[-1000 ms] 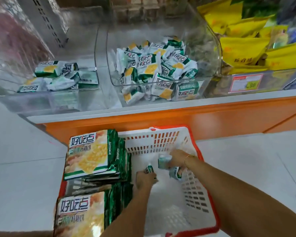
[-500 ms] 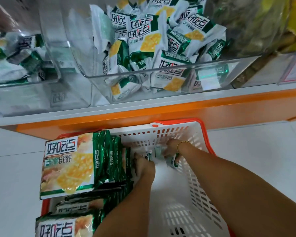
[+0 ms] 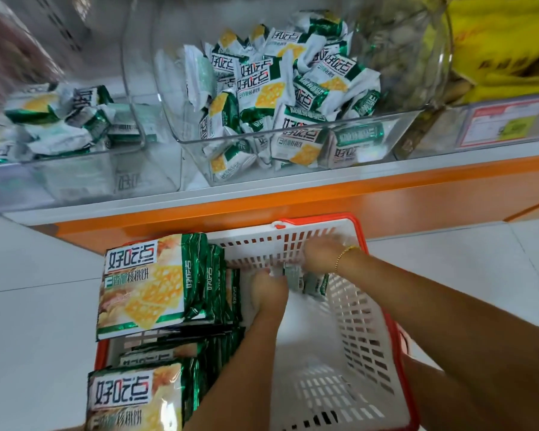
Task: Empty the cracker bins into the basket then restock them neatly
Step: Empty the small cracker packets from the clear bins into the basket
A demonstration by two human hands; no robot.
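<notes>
A shop floor of pale tiles (image 3: 28, 306) meets an orange-fronted display counter (image 3: 386, 194). On the counter stand clear plastic bins. The middle bin (image 3: 168, 88) is heaped with small cracker packets (image 3: 262, 88) in green and white. The left bin (image 3: 75, 163) holds only a few, and blur smears that side.

A white basket (image 3: 361, 337) with a red rim sits on the floor against the counter. Its near edge is cut off. Large cracker bags (image 3: 143, 284) are stacked in its left half, printed 好吃点 and 香脆核桃饼; the small packets carry the same 好吃点.

Both hands reach into the basket's far end. The left hand (image 3: 268, 290) shows only its back, so its grip cannot be told. The right hand (image 3: 321, 253), blurred and wearing a gold bracelet (image 3: 346, 255), curls its fingers over a few loose packets (image 3: 305, 279).

At far right lie yellow bags (image 3: 504, 42) and a red-bordered price label (image 3: 507, 126), too blurred to read.
</notes>
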